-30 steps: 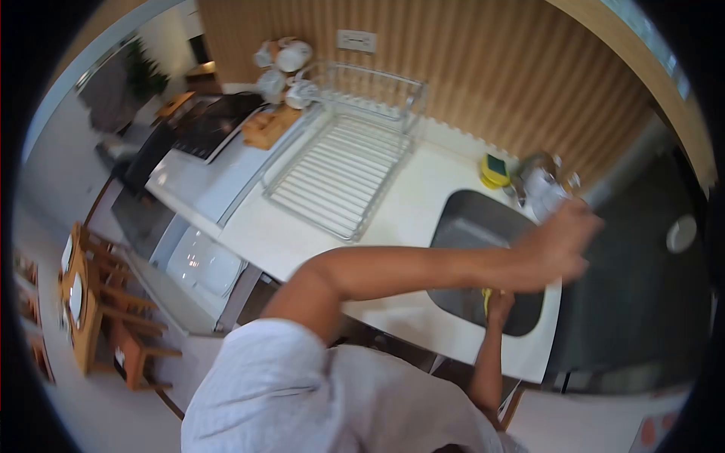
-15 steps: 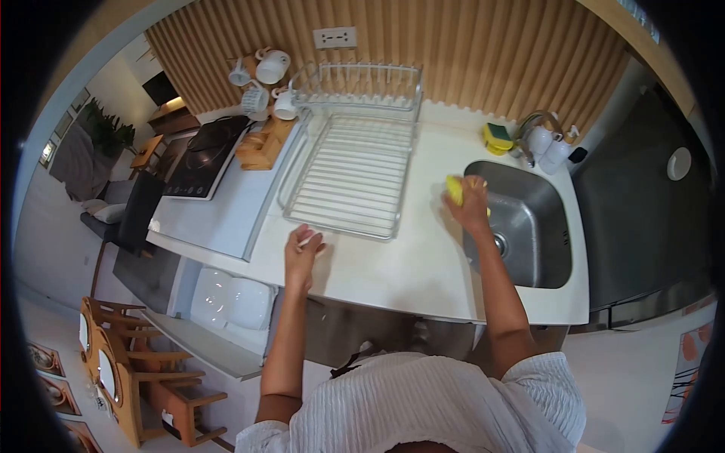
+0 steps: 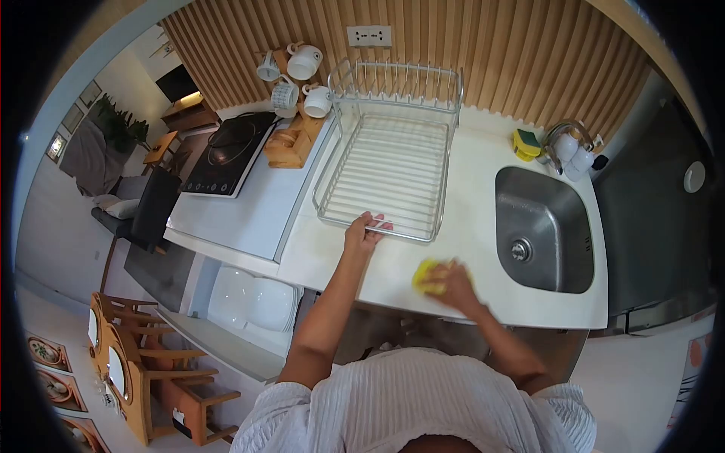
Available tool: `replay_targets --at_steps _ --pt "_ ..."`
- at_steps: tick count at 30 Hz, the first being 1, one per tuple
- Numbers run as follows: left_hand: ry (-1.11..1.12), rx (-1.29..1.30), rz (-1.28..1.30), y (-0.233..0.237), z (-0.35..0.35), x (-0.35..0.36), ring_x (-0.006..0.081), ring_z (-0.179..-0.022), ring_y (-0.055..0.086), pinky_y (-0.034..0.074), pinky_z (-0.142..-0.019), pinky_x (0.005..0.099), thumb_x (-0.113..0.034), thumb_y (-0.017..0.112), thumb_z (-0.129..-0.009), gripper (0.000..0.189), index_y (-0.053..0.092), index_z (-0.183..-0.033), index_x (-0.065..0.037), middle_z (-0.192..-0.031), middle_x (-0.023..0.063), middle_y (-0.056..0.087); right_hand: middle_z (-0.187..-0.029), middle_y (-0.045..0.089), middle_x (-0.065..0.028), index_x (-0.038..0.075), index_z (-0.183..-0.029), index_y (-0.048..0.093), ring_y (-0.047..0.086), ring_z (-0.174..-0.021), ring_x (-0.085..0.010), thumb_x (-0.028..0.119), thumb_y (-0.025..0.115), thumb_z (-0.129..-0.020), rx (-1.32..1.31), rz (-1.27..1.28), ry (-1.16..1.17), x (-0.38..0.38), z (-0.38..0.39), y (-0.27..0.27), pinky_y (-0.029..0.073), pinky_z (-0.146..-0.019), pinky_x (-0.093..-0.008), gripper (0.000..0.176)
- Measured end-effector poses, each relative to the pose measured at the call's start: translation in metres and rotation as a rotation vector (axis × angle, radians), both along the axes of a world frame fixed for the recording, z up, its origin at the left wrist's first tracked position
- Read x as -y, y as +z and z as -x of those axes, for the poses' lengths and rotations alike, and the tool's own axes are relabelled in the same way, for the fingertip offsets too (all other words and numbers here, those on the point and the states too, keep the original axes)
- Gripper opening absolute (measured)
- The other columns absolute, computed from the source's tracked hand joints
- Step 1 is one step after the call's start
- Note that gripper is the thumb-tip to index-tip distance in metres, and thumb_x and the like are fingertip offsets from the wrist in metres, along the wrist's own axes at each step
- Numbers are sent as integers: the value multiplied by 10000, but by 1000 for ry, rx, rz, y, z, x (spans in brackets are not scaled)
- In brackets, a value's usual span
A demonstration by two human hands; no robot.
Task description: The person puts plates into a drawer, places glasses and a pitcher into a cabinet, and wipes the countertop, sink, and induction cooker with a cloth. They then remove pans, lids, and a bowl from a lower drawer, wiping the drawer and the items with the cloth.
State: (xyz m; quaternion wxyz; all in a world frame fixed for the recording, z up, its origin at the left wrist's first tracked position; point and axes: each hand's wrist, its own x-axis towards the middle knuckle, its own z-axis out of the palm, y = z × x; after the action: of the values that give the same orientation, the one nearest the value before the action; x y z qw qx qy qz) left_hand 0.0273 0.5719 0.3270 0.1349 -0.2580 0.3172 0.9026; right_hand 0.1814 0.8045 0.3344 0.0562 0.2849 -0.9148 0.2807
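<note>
My left hand [image 3: 364,232] is at the front rail of the metal dish rack [image 3: 389,175], its fingers curled round the rail. The rack stands on the white countertop [image 3: 389,275], with a row of upright prongs along its back. My right hand [image 3: 451,287], blurred by motion, is closed on a yellow cloth [image 3: 427,277] and presses it to the counter near the front edge. Right of that hand lies the steel sink [image 3: 550,219].
A yellow-green sponge [image 3: 526,143] and white pump bottles [image 3: 578,160] stand behind the sink, by the faucet [image 3: 555,147]. At left are an induction cooker [image 3: 226,155], a wooden holder [image 3: 288,146] and hanging mugs [image 3: 305,62]. Below, an open drawer [image 3: 219,343] holds white dishes [image 3: 268,303].
My right hand has moved from the sink's left edge toward me and left, with the yellow cloth. My left hand has moved up onto the rack's front rail. The camera view has shifted left.
</note>
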Motion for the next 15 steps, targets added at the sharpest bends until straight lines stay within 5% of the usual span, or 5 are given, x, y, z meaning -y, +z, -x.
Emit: replay_targets --at_steps 2,9,11,15 --pt "-36 -97 -19 21 -6 0 430 -955 546 468 -848 581 84 397 -754 587 243 -1298 -77 -1182 281 434 -1073 545 -16 279 -969 675 439 -1087 -275 291 646 -771 98 56 -60 23 -27 29 292 -950 -433 201" --pt "-7 -243 -35 35 -6 13 482 -1103 435 407 -877 649 137 363 -602 733 232 -1298 -55 -1249 269 381 -1263 452 -141 162 -1164 556 398 -1145 -380 181 470 -869 -147 -8 -413 -54 56 12 283 -977 -487 308" --pt "174 -303 -237 32 -10 15 468 -1117 420 385 -874 681 149 362 -535 797 220 -1290 -63 -1291 258 327 -1324 381 -169 149 -1221 507 337 -1202 -418 174 447 -881 -228 -63 -576 -65 76 11 259 -1001 -491 346" --pt "182 -328 -240 41 -31 31 489 -1145 387 365 -892 690 150 358 -514 803 194 -1277 -36 -1295 271 308 -1393 299 -172 160 -1256 484 258 -1265 -435 185 432 -891 -108 -141 -463 -55 72 -15 197 -1026 -547 370"
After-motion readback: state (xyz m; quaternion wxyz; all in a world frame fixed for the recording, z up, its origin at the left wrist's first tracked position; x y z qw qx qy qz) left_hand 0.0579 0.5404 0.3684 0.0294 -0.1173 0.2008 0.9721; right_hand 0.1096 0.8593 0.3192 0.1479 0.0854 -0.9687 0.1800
